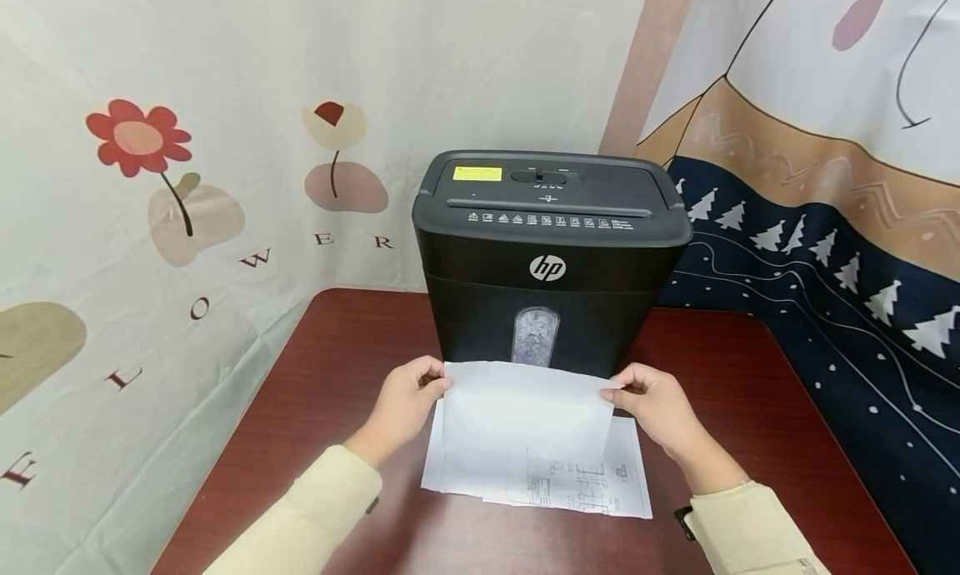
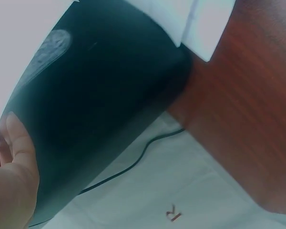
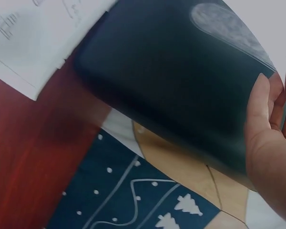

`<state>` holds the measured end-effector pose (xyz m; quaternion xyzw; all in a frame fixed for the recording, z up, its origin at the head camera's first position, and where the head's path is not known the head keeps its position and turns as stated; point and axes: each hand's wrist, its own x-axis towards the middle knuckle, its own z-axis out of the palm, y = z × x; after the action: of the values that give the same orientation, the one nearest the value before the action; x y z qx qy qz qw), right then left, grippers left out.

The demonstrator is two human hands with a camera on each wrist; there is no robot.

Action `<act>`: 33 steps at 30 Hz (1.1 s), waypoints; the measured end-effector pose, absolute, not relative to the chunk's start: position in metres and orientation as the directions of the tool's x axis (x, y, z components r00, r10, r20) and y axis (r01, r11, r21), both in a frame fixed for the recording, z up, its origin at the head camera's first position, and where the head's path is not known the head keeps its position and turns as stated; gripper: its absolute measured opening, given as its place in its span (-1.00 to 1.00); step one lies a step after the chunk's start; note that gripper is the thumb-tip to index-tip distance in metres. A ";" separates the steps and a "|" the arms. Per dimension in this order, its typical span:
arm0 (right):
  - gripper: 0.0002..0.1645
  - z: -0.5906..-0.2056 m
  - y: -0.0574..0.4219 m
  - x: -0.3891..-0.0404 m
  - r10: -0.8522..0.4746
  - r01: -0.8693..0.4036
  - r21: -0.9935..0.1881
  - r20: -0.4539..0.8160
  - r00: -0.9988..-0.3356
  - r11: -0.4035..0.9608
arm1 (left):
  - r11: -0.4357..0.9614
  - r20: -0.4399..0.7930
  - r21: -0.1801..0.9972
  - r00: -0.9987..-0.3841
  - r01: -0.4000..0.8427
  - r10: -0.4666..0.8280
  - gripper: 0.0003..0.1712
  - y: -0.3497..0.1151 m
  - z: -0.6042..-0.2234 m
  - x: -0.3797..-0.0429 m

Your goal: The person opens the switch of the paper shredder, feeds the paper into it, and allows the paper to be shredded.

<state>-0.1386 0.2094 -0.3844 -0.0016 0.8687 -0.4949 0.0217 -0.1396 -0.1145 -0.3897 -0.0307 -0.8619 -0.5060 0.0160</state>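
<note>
Leftmost, a pale cloth (image 1: 262, 183) printed with flowers and letters is seen behind the table (image 1: 360, 342). Next, the top left corner of a white sheet (image 1: 525, 404) is pinched between the thumb and fingers of the left hand (image 1: 405, 400). By both hands the sheet is held raised over printed papers (image 1: 633, 479), which are laid on the reddish-brown table. Just behind, a black shredder (image 1: 480, 308) is placed, marked with a yellow label (image 1: 477, 174); the foot of its clear window (image 1: 536, 333) is covered by the sheet. Farther right, the sheet's opposite corner is gripped by the right hand's (image 1: 654, 402) thumb and fingers. Rightmost, a navy cloth (image 1: 787, 325) patterned with white trees is hung.
</note>
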 end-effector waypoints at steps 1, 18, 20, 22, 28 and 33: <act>-0.91 -0.382 0.210 -0.138 -0.026 0.009 -0.857 -0.027 -0.999 0.515 | 0.485 0.066 0.871 -0.997 0.077 0.040 -0.95 -0.115 -0.387 -0.139; -0.90 -0.343 0.217 -0.133 -0.066 -0.126 -0.844 0.107 -0.992 0.521 | 0.523 0.145 0.840 -0.989 0.140 0.031 -0.94 -0.114 -0.347 -0.133; -0.89 -0.336 0.218 -0.132 -0.071 -0.139 -0.841 0.119 -0.990 0.524 | 0.534 0.166 0.830 -0.985 0.160 0.037 -0.94 -0.114 -0.339 -0.133; -0.89 -0.329 0.219 -0.131 -0.075 -0.152 -0.833 0.133 -0.988 0.532 | 0.542 0.189 0.820 -0.981 0.183 0.044 -0.93 -0.114 -0.331 -0.132; -0.83 -0.308 0.221 -0.130 -0.077 -0.187 -0.812 0.174 -0.982 0.553 | 0.558 0.239 0.797 -0.969 0.232 0.061 -0.92 -0.114 -0.313 -0.132; -0.81 -0.296 0.224 -0.132 -0.074 -0.208 -0.805 0.201 -0.977 0.556 | 0.550 0.256 0.797 -0.964 0.251 0.069 -0.91 -0.114 -0.302 -0.133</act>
<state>-0.1317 0.2236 -0.2958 -0.0801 0.8790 -0.4645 -0.0721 -0.1334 -0.1137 -0.3023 -0.0915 -0.8748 -0.4656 0.0979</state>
